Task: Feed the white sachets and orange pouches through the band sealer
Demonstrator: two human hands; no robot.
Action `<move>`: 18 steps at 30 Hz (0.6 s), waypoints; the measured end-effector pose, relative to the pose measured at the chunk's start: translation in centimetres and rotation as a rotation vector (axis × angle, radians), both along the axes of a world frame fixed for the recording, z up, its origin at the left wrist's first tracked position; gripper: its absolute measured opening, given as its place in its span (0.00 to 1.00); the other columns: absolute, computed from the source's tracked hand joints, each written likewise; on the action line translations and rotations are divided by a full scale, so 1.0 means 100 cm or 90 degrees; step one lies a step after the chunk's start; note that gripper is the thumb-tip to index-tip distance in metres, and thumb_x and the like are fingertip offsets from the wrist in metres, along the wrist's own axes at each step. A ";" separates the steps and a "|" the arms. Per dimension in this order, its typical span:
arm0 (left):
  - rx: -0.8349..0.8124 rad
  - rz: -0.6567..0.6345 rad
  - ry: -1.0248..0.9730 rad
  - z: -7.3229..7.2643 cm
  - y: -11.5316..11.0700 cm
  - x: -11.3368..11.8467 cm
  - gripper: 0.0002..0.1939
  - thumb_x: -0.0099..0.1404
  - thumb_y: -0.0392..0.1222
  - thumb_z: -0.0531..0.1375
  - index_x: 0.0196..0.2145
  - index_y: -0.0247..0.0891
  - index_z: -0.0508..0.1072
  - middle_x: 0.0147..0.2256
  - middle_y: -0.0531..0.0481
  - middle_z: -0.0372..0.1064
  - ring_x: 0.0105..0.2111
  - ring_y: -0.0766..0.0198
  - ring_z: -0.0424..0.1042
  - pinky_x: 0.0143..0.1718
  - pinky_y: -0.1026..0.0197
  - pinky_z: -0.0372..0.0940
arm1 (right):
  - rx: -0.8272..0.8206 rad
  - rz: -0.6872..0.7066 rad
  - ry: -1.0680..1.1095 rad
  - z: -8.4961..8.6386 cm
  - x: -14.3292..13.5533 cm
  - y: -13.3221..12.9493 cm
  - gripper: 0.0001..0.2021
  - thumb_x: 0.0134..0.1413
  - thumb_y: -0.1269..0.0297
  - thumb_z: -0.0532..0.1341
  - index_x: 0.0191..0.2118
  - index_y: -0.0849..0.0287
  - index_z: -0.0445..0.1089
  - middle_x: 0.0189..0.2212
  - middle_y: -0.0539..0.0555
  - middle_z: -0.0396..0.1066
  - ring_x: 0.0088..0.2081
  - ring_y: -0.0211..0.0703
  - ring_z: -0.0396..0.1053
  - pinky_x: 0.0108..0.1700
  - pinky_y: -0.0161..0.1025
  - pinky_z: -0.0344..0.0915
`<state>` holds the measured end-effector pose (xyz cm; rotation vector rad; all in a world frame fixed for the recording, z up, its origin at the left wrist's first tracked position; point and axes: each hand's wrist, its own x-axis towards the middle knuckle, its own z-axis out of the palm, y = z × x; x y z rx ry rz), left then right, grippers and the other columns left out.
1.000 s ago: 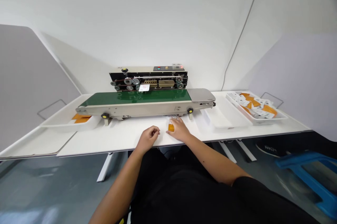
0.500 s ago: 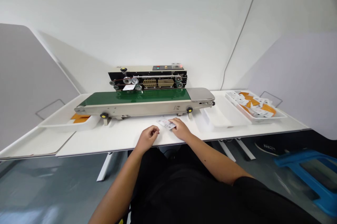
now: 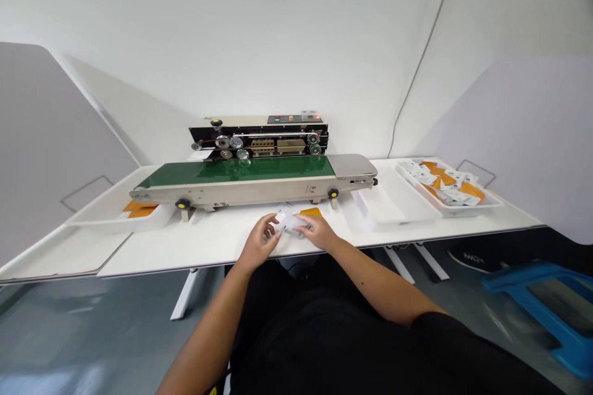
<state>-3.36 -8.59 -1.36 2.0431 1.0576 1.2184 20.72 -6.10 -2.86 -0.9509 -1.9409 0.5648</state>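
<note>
Low over the table's front part, a small white printed packet (image 3: 291, 222) is between my hands, a little blurred. My right hand (image 3: 319, 233) pinches its right side, thumb on top. At its left edge, my left hand (image 3: 260, 240) has curled fingers, with the thumb and forefinger on the packet's edge. An orange packet (image 3: 311, 212) shows just behind my right fingers; whether the hand touches it, I cannot tell. Behind my hands stands a band sealing machine (image 3: 264, 140) with a green conveyor belt (image 3: 222, 172). Another white packet (image 3: 200, 155) is at the machine's left end.
On the left, a white bin (image 3: 160, 217) holds orange packets (image 3: 141, 206), partly under the conveyor's end. To the right stand a white tray (image 3: 417, 217) and another tray (image 3: 493, 202) heaped with white and orange packets (image 3: 445, 182). A blue stool (image 3: 542, 302) is on the floor.
My left fingers have opened from a curl and met the packet's left edge. An orange packet now shows behind my right hand. The packet in the machine has moved left.
</note>
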 end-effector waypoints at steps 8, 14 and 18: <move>-0.057 -0.029 0.103 0.001 0.000 -0.001 0.21 0.70 0.47 0.58 0.58 0.41 0.67 0.34 0.52 0.71 0.32 0.62 0.68 0.36 0.62 0.64 | -0.085 0.092 -0.052 0.013 0.000 -0.004 0.18 0.59 0.57 0.66 0.54 0.50 0.76 0.48 0.54 0.79 0.46 0.48 0.76 0.49 0.41 0.70; -0.093 -0.040 0.073 0.001 0.001 -0.003 0.15 0.68 0.48 0.60 0.50 0.41 0.70 0.32 0.53 0.71 0.31 0.63 0.69 0.35 0.62 0.64 | -0.129 0.106 -0.084 0.016 0.002 -0.006 0.17 0.59 0.57 0.65 0.53 0.51 0.77 0.48 0.53 0.79 0.47 0.48 0.76 0.49 0.40 0.70; -0.110 -0.024 0.042 0.001 -0.002 -0.002 0.12 0.66 0.48 0.62 0.43 0.40 0.71 0.30 0.54 0.70 0.30 0.63 0.69 0.34 0.63 0.63 | -0.121 0.128 -0.113 0.017 0.001 -0.007 0.15 0.61 0.58 0.63 0.52 0.53 0.78 0.44 0.53 0.80 0.41 0.45 0.76 0.43 0.37 0.69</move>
